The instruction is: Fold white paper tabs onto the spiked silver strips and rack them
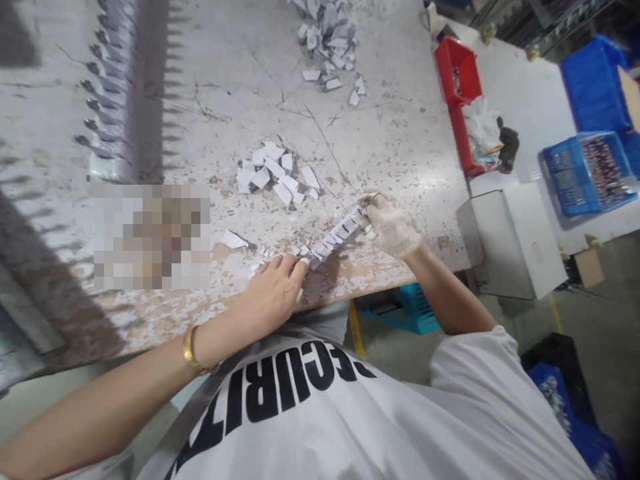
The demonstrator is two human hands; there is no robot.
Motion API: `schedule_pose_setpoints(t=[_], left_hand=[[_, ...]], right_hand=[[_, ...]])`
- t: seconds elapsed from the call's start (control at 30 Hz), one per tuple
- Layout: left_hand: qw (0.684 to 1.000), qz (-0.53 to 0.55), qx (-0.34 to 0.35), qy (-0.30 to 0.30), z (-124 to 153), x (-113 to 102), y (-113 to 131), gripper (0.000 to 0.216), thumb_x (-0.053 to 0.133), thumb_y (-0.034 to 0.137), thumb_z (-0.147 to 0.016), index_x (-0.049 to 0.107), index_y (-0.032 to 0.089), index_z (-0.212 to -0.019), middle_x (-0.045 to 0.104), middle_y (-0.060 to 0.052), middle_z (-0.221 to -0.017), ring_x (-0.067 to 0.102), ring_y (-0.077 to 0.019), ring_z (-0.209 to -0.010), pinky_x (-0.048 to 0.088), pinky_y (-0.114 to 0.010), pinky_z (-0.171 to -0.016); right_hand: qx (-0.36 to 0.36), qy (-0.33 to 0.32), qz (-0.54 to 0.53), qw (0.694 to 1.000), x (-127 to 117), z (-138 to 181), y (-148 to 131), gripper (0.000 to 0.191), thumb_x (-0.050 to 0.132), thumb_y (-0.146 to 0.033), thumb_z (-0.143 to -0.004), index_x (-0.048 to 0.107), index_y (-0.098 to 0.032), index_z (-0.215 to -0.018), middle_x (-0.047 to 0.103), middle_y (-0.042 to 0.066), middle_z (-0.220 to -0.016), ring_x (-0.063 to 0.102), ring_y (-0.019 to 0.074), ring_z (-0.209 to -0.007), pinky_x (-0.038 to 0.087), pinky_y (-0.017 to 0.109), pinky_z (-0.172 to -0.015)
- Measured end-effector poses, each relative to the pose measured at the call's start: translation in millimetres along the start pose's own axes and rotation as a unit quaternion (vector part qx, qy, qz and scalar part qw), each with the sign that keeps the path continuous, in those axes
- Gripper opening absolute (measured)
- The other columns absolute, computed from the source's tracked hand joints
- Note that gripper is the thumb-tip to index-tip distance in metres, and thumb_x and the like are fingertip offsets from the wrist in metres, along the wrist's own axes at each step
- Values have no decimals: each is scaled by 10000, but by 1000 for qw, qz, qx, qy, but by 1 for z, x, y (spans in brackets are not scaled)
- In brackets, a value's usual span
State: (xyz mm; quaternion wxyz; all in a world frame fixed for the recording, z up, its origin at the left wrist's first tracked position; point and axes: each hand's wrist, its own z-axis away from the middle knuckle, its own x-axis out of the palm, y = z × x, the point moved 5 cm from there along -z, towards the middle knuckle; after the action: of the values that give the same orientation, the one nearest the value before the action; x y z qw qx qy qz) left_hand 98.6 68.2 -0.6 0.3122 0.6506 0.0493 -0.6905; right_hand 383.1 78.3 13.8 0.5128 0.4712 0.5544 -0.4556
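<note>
A narrow strip of speckled white segments slants across the near edge of the worktable. My right hand, in a pale work glove, has its fingers closed around the strip's upper right end. Bare, with a gold bangle at the wrist, my left hand grips the lower left end; its fingers cover that part. Small white scraps lie by my left fingertips. A single white piece is farther left, and a loose pile of white flat pieces lies beyond my hands.
A bigger heap of white pieces is at the back. A long row of wrapped items with dark tips stands at left beside a blurred patch. Red bins, a blue basket and a white box are at right. A teal stool is below.
</note>
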Motion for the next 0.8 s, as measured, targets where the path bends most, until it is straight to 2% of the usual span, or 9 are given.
schedule_pose_setpoints(t=[0.13, 0.23, 0.33, 0.5, 0.63, 0.8], left_hand=[[1000, 15, 9, 9, 0, 3, -1, 488, 464, -8, -916, 573, 145, -1366, 647, -184, -1231, 638, -335, -1070, 570, -453, -890], [1000, 20, 11, 6, 0, 6, -2, 433, 467, 16, -936, 592, 157, -1326, 646, -177, -1218, 629, -328, -1061, 568, -460, -913], [1000, 20, 17, -3, -2, 7, -2, 386, 457, 43, -967, 601, 159, -1305, 647, -168, -1202, 622, -319, -1060, 570, -460, -925], [1000, 19, 10, -14, -4, 3, 1, 363, 458, 41, -978, 600, 147, -1295, 642, -173, -1195, 617, -329, -1068, 568, -457, -899], [999, 27, 11, -33, -4, -3, 4, 361, 432, 17, -977, 595, 118, -1283, 641, -176, -1184, 611, -320, -1051, 558, -438, -880], [999, 36, 23, -29, -4, -1, 7, 364, 433, 23, -986, 563, 93, -1319, 627, -188, -1240, 603, -315, -1064, 550, -432, -882]], right_hand=[[20, 2, -57, 998, 2, 1, 4, 221, 500, -333, -1057, 672, -195, -1069, 683, 207, -1416, 633, 363, -1310, 505, 574, -1158], [39, 13, -81, 996, 5, 2, 1, 129, 570, -302, -1015, 660, -221, -1062, 686, 205, -1403, 592, 372, -1370, 448, 597, -1221], [53, 1, -55, 997, 5, -1, -3, 150, 577, -283, -993, 671, -206, -1081, 702, 207, -1355, 581, 378, -1392, 412, 623, -1257], [7, -21, 17, 1000, 4, -7, -8, 222, 554, -259, -989, 697, -188, -1143, 707, 189, -1373, 573, 352, -1431, 374, 613, -1292], [11, -1, -9, 1000, 11, -4, -2, 212, 519, -280, -1021, 709, -197, -1066, 713, 203, -1355, 577, 357, -1441, 404, 594, -1278], [-9, 34, -13, 999, 22, -1, 4, 187, 524, -284, -987, 698, -223, -1016, 726, 184, -1354, 594, 342, -1423, 362, 598, -1317]])
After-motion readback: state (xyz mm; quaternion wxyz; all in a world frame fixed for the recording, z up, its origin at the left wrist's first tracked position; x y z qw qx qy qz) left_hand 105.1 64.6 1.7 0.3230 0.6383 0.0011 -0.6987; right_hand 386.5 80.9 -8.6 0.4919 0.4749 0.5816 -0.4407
